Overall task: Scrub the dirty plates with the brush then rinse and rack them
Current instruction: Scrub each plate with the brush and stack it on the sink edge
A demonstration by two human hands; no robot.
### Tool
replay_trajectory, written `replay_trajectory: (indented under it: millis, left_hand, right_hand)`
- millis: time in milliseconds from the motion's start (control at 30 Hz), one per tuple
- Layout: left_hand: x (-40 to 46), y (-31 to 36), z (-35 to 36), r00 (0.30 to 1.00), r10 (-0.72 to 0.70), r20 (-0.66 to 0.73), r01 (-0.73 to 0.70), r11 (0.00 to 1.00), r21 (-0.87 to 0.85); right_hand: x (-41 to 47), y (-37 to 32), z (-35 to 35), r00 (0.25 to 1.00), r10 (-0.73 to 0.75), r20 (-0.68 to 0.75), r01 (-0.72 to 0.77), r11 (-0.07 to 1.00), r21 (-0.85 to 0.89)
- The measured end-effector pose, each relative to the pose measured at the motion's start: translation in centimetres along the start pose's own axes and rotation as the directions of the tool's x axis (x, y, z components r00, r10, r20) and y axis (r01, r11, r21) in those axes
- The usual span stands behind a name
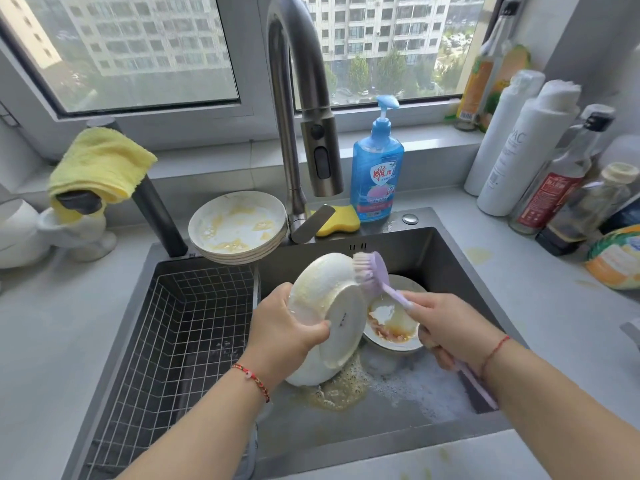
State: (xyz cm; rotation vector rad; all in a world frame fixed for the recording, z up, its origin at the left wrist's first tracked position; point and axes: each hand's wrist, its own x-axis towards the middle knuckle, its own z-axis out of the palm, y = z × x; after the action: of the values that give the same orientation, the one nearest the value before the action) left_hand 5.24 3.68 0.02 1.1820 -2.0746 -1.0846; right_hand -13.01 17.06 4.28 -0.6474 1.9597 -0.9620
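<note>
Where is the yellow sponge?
In the head view, the yellow sponge lies on the sink's back ledge, just right of the faucet base and in front of the blue soap bottle.

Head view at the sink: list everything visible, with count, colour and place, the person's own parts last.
held plate: 1, white, soapy, tilted over the sink
brush: 1, lilac, bristles on the held plate's back
dirty plate: 1, white with brown residue, in the basin
plate stack: several, white with yellow smears, sink's back edge
wire rack: 1, white grid, left basin, holding nothing visible
faucet: 1, steel, centre
soap bottle: 1, blue, behind the sink
sponge: 1, yellow, beside the faucet base
cloth: 1, yellow, draped at left
bottles: several, mixed, right counter
left hand: grips the held plate
right hand: grips the brush handle
</note>
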Motion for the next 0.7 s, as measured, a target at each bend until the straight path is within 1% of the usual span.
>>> replay_trajectory:
  millis: [33,100,167,233,300,400,467,567,633,700]
  left_hand:
    - [0.2,0.1,-0.2,1.0,0.002,-0.013,-0.002,1.0,-0.011]
    - [0.5,0.2,-0.6,0.999,-0.009,-0.047,0.006,0.999,-0.048]
    - [0.8,0.4,-0.7,0.995,-0.032,-0.093,0.019,0.991,-0.13]
    - [0.9,0.8,-0.6,0.988,-0.083,-0.128,0.045,0.961,-0.274]
    - [0.9,1.2,-0.2,0.98,-0.139,-0.139,0.067,0.901,-0.429]
    - [0.7,1.3,0.5,0.974,-0.182,-0.137,0.067,0.804,-0.591]
    - [0.4,1.1,1.0,0.972,-0.196,-0.132,0.062,0.75,-0.658]
    - [-0.1,0.9,1.0,0.98,-0.179,-0.085,0.075,0.73,-0.679]
    - [-0.1,0.5,0.5,0.982,-0.185,-0.027,0.121,0.738,-0.663]
    - [0.1,0.0,-0.1,0.976,-0.212,0.054,0.196,0.736,-0.648]
  right_hand:
    - [0.6,1.0,-0.1,0.996,0.082,0.034,-0.085,0.993,0.088]
    - [1.5,3.0,0.7,0.972,0.199,0.12,-0.226,0.935,0.274]
    - [2.1,4.5,2.1,0.956,0.245,0.163,-0.293,0.853,0.432]
    - [2.5,5.3,3.6,0.958,0.244,0.15,-0.286,0.803,0.522]
    - [2.7,5.3,5.0,0.962,0.224,0.153,-0.271,0.753,0.6]
    - [2.8,4.8,6.3,0.976,0.147,0.16,-0.217,0.651,0.728]
    - [3.1,4.7,6.8,0.985,0.128,0.114,-0.17,0.645,0.745]
    - [3.2,4.7,6.7,0.992,0.103,0.073,-0.124,0.667,0.734]
    - [3.1,4.5,5.7,0.994,0.085,0.072,-0.111,0.729,0.676]
    - [3.2,3.9,4.2,0.996,0.052,0.074,-0.084,0.836,0.542]
